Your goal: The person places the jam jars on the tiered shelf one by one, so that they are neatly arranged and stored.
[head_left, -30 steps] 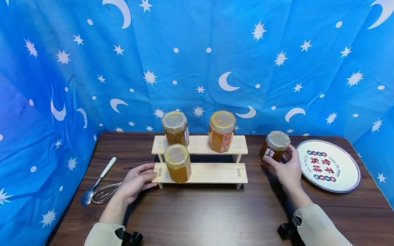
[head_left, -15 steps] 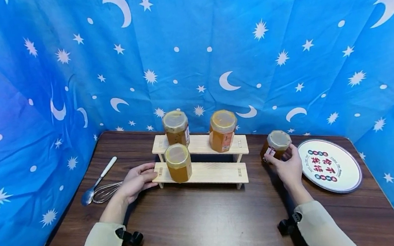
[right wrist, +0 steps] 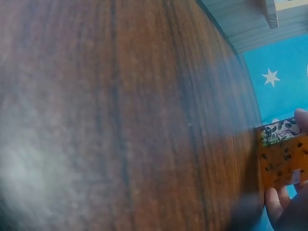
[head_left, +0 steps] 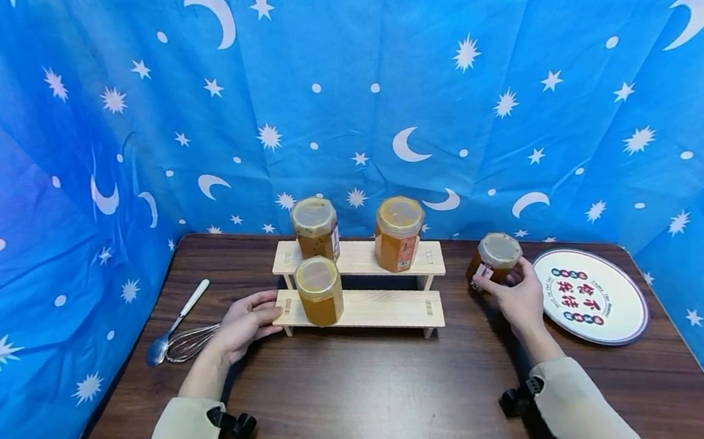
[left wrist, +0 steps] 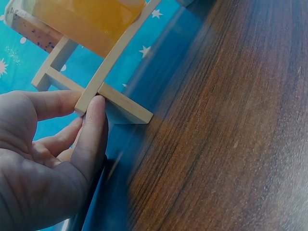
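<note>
A two-tier wooden rack [head_left: 379, 310] stands near the back of the table. My left hand [head_left: 243, 328] pinches the left end of its lower board between thumb and fingers, seen closely in the left wrist view [left wrist: 53, 154]. On that board, towards the left, sits a honey-coloured jar [head_left: 321, 298]. The upper board bears a darker speckled jar [head_left: 316, 231] on the left and an orange jar [head_left: 400, 235] on the right. To the right of the rack, my right hand [head_left: 522, 301] grips a dark amber jar [head_left: 496, 254]; dark specks show through its side in the right wrist view.
A white plate [head_left: 593, 300] with red characters lies right of my right hand. Left of my left hand are a spoon [head_left: 174, 325] with a pale handle and a wire whisk [head_left: 189, 344]. A blue star-and-moon cloth [head_left: 332, 53] hangs behind the table [head_left: 375, 407] and at both sides.
</note>
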